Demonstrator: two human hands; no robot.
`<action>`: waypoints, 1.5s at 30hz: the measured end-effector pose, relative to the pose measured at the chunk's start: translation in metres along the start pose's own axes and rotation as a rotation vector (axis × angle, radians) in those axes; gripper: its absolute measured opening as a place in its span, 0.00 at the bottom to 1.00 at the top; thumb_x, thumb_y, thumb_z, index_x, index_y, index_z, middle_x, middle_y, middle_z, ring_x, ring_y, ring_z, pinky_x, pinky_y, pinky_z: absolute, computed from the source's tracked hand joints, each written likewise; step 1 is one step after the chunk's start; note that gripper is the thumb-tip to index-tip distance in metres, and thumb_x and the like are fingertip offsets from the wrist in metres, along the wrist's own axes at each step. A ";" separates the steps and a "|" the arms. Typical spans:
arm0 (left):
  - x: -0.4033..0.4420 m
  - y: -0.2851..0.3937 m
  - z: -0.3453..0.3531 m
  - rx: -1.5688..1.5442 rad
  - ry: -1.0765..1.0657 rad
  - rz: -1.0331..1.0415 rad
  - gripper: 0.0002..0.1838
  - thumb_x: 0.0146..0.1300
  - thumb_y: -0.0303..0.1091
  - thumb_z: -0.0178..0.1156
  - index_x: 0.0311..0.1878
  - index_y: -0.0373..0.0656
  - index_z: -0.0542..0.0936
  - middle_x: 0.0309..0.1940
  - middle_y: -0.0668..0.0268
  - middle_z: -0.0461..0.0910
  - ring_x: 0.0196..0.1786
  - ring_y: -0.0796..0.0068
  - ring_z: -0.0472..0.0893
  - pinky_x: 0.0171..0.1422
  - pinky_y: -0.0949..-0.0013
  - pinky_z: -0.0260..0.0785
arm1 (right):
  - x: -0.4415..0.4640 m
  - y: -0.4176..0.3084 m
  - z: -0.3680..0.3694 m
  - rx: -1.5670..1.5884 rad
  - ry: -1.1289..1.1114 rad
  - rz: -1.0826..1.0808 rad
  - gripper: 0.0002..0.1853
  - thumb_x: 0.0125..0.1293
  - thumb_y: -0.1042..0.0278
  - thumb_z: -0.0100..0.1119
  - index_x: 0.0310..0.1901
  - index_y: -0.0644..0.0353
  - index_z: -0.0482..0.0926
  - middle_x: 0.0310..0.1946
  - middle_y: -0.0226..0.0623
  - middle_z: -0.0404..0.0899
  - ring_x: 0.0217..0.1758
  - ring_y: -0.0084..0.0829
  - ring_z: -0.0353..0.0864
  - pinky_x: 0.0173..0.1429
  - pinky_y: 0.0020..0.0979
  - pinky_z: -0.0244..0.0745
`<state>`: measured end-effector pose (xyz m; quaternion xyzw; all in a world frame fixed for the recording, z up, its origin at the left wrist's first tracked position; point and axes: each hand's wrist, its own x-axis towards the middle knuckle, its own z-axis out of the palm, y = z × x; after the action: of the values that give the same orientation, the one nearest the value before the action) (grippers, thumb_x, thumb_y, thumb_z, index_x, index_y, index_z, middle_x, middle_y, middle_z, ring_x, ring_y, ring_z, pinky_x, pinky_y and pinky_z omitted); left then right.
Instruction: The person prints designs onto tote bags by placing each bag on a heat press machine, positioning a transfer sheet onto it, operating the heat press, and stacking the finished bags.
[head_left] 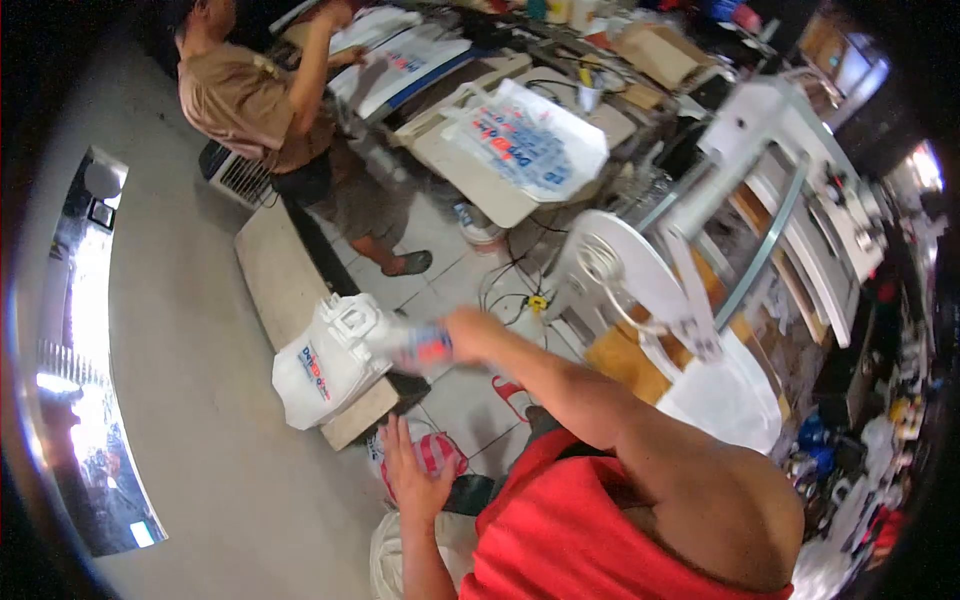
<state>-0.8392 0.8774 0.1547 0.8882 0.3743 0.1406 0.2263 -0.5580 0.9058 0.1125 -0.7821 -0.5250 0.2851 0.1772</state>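
My right hand reaches out across the floor, its fingers closed on a white printed bag that is smeared by motion. Just beyond lies a stack of white bags with blue and red lettering, resting on a long bench. The held bag overlaps the stack's near side; I cannot tell whether they touch. My left hand is open, fingers spread, below the stack and near a red-and-white plastic bag. Nothing shows in it.
A co-worker in a brown shirt stands by a table with printed bags. More printed bags lie on a nearer table. A white press-like machine stands at right. Cables run over the tiled floor.
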 end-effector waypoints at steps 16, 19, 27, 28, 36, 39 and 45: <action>-0.186 0.206 0.078 -0.206 -1.159 0.586 0.12 0.60 0.29 0.62 0.46 0.37 0.82 0.27 0.46 0.83 0.30 0.44 0.85 0.38 0.52 0.76 | -0.550 0.044 0.016 0.014 -0.081 0.078 0.17 0.49 0.70 0.70 0.44 0.57 0.86 0.38 0.47 0.87 0.43 0.52 0.86 0.45 0.48 0.82; -0.194 0.261 0.083 -0.203 -1.268 0.690 0.11 0.61 0.29 0.62 0.47 0.38 0.82 0.24 0.49 0.82 0.26 0.50 0.85 0.36 0.55 0.76 | -0.645 0.079 -0.038 0.337 0.106 0.094 0.31 0.53 0.58 0.74 0.60 0.55 0.79 0.60 0.46 0.81 0.60 0.42 0.83 0.57 0.41 0.81; -0.285 0.449 0.223 -0.588 -1.430 0.523 0.13 0.68 0.32 0.62 0.54 0.39 0.83 0.39 0.63 0.86 0.41 0.76 0.82 0.46 0.64 0.77 | -0.880 0.263 0.088 1.822 0.787 -0.094 0.48 0.63 0.42 0.70 0.77 0.54 0.58 0.73 0.44 0.68 0.72 0.47 0.72 0.75 0.55 0.65; -0.310 0.466 0.256 -0.605 -1.406 0.502 0.13 0.68 0.32 0.62 0.54 0.39 0.83 0.39 0.63 0.86 0.41 0.76 0.82 0.46 0.64 0.77 | -0.895 0.269 0.107 1.755 0.780 0.039 0.46 0.64 0.45 0.70 0.76 0.55 0.60 0.72 0.44 0.70 0.71 0.48 0.73 0.74 0.55 0.66; -0.455 0.566 0.468 -0.768 -1.512 -0.286 0.31 0.61 0.46 0.73 0.63 0.38 0.77 0.53 0.60 0.83 0.52 0.67 0.83 0.59 0.62 0.78 | -0.965 0.437 0.145 1.945 0.877 0.674 0.31 0.64 0.67 0.73 0.66 0.63 0.72 0.55 0.42 0.82 0.60 0.38 0.82 0.65 0.43 0.77; -0.485 0.591 0.485 -0.849 -1.353 -0.489 0.31 0.62 0.44 0.73 0.64 0.39 0.76 0.53 0.60 0.83 0.52 0.67 0.83 0.56 0.62 0.78 | -0.993 0.470 0.149 1.829 0.862 0.594 0.30 0.63 0.67 0.73 0.65 0.63 0.72 0.56 0.40 0.82 0.55 0.37 0.83 0.64 0.42 0.78; -0.515 0.619 0.468 -0.951 -1.117 -0.296 0.29 0.66 0.45 0.69 0.64 0.37 0.75 0.52 0.59 0.83 0.48 0.63 0.84 0.53 0.63 0.78 | -1.018 0.500 0.089 1.752 0.676 0.391 0.26 0.63 0.70 0.73 0.61 0.63 0.76 0.53 0.38 0.84 0.51 0.35 0.85 0.61 0.40 0.78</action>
<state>-0.6212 -0.0183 0.0256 0.5742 0.2182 -0.2166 0.7588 -0.5456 -0.2284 0.0203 -0.4864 0.0934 0.3603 0.7905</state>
